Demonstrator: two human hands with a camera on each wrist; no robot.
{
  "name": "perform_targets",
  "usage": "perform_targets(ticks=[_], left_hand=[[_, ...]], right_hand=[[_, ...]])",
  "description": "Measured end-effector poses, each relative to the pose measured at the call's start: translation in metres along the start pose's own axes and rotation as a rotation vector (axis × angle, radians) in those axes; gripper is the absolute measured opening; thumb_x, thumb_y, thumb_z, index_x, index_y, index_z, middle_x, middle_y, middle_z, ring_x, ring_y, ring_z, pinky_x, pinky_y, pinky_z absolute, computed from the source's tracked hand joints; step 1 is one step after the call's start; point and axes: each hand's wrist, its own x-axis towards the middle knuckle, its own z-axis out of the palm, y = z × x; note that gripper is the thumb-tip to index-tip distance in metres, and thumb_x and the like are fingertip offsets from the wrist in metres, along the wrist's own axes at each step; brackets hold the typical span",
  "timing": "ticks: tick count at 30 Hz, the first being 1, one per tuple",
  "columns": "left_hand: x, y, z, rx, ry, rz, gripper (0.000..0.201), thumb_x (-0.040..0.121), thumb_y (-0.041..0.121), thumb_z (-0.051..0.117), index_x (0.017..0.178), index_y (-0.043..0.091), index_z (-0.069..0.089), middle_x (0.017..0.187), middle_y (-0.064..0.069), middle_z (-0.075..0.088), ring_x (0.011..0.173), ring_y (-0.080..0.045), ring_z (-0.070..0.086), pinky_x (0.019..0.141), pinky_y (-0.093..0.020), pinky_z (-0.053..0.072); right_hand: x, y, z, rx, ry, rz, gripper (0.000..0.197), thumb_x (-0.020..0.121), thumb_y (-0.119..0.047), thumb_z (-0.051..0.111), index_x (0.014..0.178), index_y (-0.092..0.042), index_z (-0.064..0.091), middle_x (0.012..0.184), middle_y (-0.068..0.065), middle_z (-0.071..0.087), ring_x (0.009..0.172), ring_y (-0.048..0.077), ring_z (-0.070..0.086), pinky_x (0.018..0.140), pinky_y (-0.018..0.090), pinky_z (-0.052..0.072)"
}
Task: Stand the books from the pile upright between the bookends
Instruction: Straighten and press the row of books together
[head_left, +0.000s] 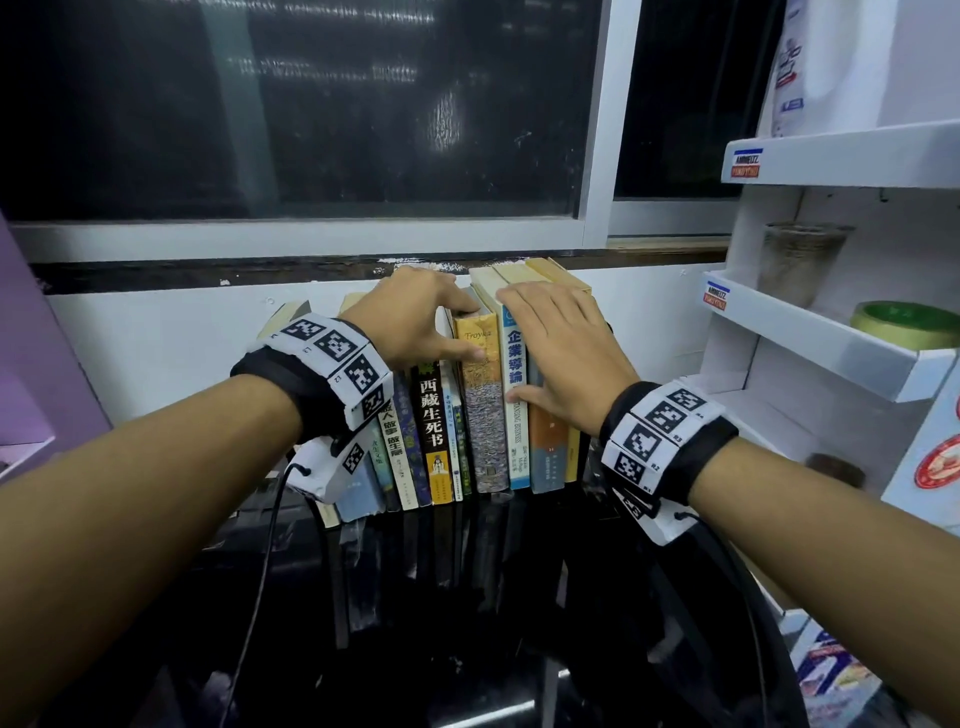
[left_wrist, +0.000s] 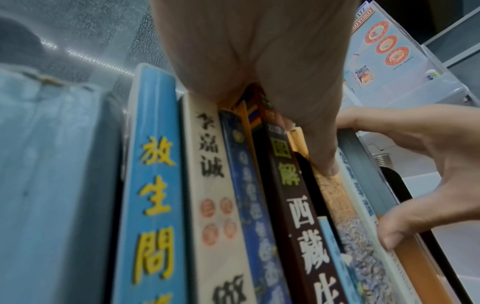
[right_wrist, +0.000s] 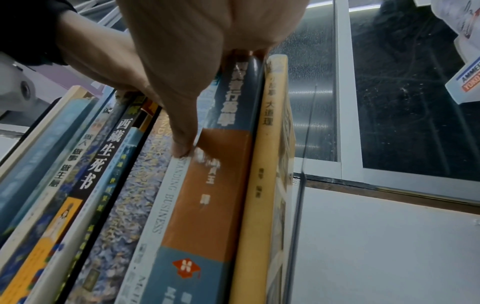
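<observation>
A row of upright paperback books is standing on the dark glossy tabletop against the white wall below the window, and no pile is showing in any view. The left hand is pinching the top of the yellow-and-grey mottled book lettered "Troyka", forefinger over its top edge and thumb on its spine. The right hand is lying flat with straight fingers over the tops of the taller books, its thumb pressing the white-spined book lettered "BUSINESS"; it is gripping nothing. Beside that stand a grey-and-orange spined book and a thin yellow book, then a thin dark upright plate, apparently the right bookend. The left bookend cannot be identified. Judgement: the mottled book is being seated in its slot and the task is near completion. Risks: pushing it down against tight neighbours could buckle its cover or drag the thin adjoining volumes askew; sideways pressure could slide the bookend on the glossy surface and let the row lean.
</observation>
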Motion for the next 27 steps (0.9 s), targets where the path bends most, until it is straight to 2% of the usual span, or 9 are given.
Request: perform_targets(ticks=[6, 12, 13, 15, 17, 19, 22, 25, 27], left_hand=[[-0.003, 0.000, -0.001, -0.003, 0.000, 0.014, 0.045, 0.080, 0.057, 0.072, 0.117, 0.031, 0.073, 0.115, 0.007, 0.072, 0.116, -0.021, 0.060, 0.099, -0.047, 0.047], [-0.004, 0.001, -0.002, 0.008, -0.005, -0.004, 0.045, 0.081, 0.057, 0.072, 0.118, 0.032, 0.071, 0.111, 0.009, 0.070, 0.104, -0.014, 0.059, 0.096, -0.046, 0.048], [-0.003, 0.002, -0.003, 0.026, -0.013, -0.024, 0.048, 0.080, 0.058, 0.072, 0.121, 0.033, 0.070, 0.114, 0.007, 0.069, 0.110, -0.016, 0.059, 0.100, -0.048, 0.045], [-0.002, 0.006, -0.007, 0.100, -0.032, -0.077, 0.058, 0.078, 0.065, 0.069, 0.126, 0.032, 0.066, 0.125, 0.005, 0.067, 0.125, -0.021, 0.055, 0.114, -0.057, 0.028], [0.000, 0.010, -0.011, 0.166, -0.048, -0.111, 0.070, 0.075, 0.072, 0.066, 0.132, 0.031, 0.062, 0.133, 0.007, 0.065, 0.131, -0.021, 0.053, 0.116, -0.061, 0.014], [0.002, 0.014, -0.014, 0.156, -0.061, -0.116, 0.082, 0.073, 0.073, 0.068, 0.141, 0.030, 0.055, 0.139, 0.005, 0.061, 0.130, -0.023, 0.053, 0.116, -0.057, 0.023], [0.006, 0.020, -0.015, 0.106, -0.082, -0.114, 0.084, 0.074, 0.065, 0.074, 0.144, 0.025, 0.052, 0.143, 0.000, 0.058, 0.129, -0.025, 0.055, 0.105, -0.044, 0.045], [0.011, 0.023, -0.013, 0.126, -0.081, -0.104, 0.076, 0.077, 0.066, 0.070, 0.142, 0.029, 0.053, 0.149, 0.005, 0.052, 0.130, -0.024, 0.054, 0.101, -0.042, 0.046], [0.012, 0.025, -0.011, 0.142, -0.066, -0.103, 0.070, 0.078, 0.069, 0.066, 0.137, 0.033, 0.057, 0.139, 0.004, 0.061, 0.122, -0.024, 0.059, 0.094, -0.040, 0.048]], right_hand=[[0.002, -0.004, 0.000, -0.021, -0.002, 0.011, 0.108, 0.062, -0.057, 0.084, 0.146, -0.009, 0.037, 0.145, 0.007, 0.045, 0.133, 0.027, 0.040, 0.111, 0.041, 0.028], [0.002, -0.008, -0.003, -0.042, -0.010, 0.024, 0.106, 0.063, -0.056, 0.083, 0.146, -0.009, 0.036, 0.144, 0.008, 0.045, 0.132, 0.028, 0.041, 0.110, 0.042, 0.031], [0.001, -0.008, -0.004, -0.043, -0.016, 0.024, 0.107, 0.064, -0.056, 0.083, 0.147, -0.009, 0.036, 0.144, 0.008, 0.045, 0.132, 0.028, 0.041, 0.110, 0.042, 0.031], [0.002, -0.008, -0.007, -0.046, -0.038, 0.016, 0.107, 0.065, -0.058, 0.082, 0.148, -0.008, 0.034, 0.145, 0.008, 0.044, 0.133, 0.028, 0.041, 0.111, 0.041, 0.031], [0.003, -0.005, -0.011, -0.022, -0.055, -0.008, 0.107, 0.067, -0.058, 0.081, 0.148, -0.008, 0.033, 0.147, 0.009, 0.044, 0.135, 0.027, 0.041, 0.113, 0.040, 0.030], [0.003, 0.001, -0.019, 0.043, -0.061, -0.028, 0.104, 0.069, -0.056, 0.082, 0.148, -0.008, 0.034, 0.147, 0.010, 0.044, 0.135, 0.026, 0.041, 0.115, 0.039, 0.029], [-0.002, 0.010, -0.028, 0.104, -0.067, -0.023, 0.100, 0.069, -0.053, 0.083, 0.146, -0.008, 0.036, 0.147, 0.010, 0.045, 0.136, 0.026, 0.041, 0.116, 0.036, 0.028], [-0.006, 0.016, -0.031, 0.146, -0.080, -0.020, 0.101, 0.067, -0.051, 0.085, 0.146, -0.009, 0.037, 0.147, 0.010, 0.045, 0.136, 0.026, 0.041, 0.115, 0.036, 0.028], [-0.006, 0.018, -0.032, 0.169, -0.100, -0.028, 0.103, 0.067, -0.048, 0.086, 0.147, -0.009, 0.035, 0.149, 0.009, 0.044, 0.138, 0.026, 0.040, 0.116, 0.037, 0.028]])
